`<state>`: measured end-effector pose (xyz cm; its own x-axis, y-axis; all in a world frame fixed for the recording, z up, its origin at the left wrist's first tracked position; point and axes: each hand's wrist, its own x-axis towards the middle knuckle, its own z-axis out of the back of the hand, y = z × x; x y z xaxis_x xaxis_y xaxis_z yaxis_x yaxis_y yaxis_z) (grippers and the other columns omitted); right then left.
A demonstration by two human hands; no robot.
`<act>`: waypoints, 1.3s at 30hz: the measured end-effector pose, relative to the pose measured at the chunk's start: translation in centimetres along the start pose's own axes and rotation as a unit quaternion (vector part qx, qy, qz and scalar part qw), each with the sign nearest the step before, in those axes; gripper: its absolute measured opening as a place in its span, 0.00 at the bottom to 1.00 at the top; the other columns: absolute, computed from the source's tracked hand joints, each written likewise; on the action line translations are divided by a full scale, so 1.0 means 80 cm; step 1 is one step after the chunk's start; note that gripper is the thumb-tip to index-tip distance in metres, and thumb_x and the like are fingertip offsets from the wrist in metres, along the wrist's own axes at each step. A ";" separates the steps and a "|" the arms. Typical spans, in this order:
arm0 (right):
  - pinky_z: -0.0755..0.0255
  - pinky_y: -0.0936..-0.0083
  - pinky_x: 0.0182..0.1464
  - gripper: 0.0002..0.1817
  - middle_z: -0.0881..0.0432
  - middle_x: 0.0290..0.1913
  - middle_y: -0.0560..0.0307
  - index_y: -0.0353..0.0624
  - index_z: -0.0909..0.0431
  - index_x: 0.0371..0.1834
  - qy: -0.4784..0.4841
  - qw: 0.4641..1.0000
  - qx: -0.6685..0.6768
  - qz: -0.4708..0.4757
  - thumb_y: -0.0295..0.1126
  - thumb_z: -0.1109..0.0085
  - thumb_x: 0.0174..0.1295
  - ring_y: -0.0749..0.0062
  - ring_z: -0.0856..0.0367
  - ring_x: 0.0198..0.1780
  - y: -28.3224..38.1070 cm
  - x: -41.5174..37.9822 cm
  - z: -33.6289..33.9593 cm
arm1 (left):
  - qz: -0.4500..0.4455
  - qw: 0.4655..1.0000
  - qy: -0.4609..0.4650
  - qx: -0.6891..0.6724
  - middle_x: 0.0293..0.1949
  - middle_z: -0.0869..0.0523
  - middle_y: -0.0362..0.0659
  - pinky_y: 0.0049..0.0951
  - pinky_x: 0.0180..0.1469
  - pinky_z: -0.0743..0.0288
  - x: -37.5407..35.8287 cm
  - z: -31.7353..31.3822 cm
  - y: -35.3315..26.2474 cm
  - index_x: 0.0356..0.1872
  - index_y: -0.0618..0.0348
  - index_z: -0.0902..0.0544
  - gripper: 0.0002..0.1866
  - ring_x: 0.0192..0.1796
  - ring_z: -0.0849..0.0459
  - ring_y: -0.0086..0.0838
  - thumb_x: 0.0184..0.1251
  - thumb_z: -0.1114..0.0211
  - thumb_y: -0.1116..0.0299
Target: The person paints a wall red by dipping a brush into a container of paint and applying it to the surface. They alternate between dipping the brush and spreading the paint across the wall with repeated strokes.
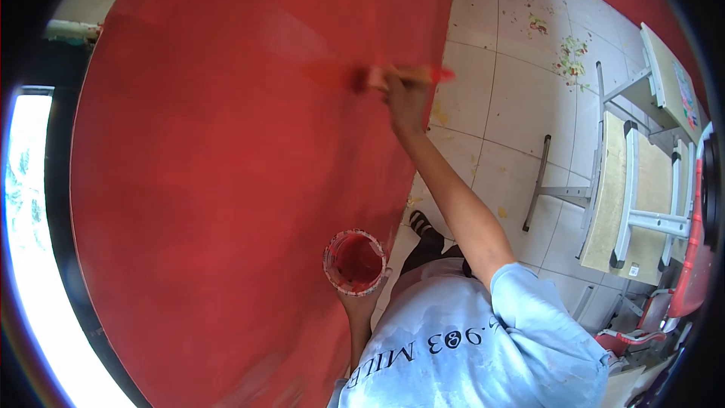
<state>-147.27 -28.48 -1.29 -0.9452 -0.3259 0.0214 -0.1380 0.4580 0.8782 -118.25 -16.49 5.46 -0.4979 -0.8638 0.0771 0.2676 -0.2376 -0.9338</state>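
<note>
My right hand [408, 102] is closed around a paintbrush [419, 73], its arm stretched out to the red wall [204, 144]. Motion blurs the brush; its bristle end points left at the wall, and its handle has red at the tip. A small paint bucket [330, 263] with a paint-smeared rim is in my left hand [361, 304], close to my body. Red paint shows inside it. The bucket hides most of my left fingers. A paler patch [291, 36] shows on the wall, up and left of the brush.
White floor tiles [521, 106] with scattered debris [572, 57] run along the wall's right side. Overturned desks [642, 197] and red chairs [689, 272] are piled at the right. A bright window [30, 204] with a dark frame borders the wall's left.
</note>
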 end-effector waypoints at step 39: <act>0.33 0.85 0.19 0.05 0.28 0.18 0.62 0.41 0.32 0.27 -0.009 0.992 0.071 0.107 0.27 0.48 0.59 0.81 0.27 0.19 0.050 -0.028 -0.049 | -0.112 0.993 0.023 -0.011 0.48 0.25 0.45 0.33 0.49 0.25 0.008 0.007 0.001 0.56 0.60 0.38 0.44 0.48 0.22 0.35 0.34 0.23 0.67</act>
<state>-144.59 -29.16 4.02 -0.9622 -0.1949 0.1904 0.0270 0.6271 0.7785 -118.12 -17.29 5.65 -0.5807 -0.7686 0.2683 0.1284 -0.4119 -0.9021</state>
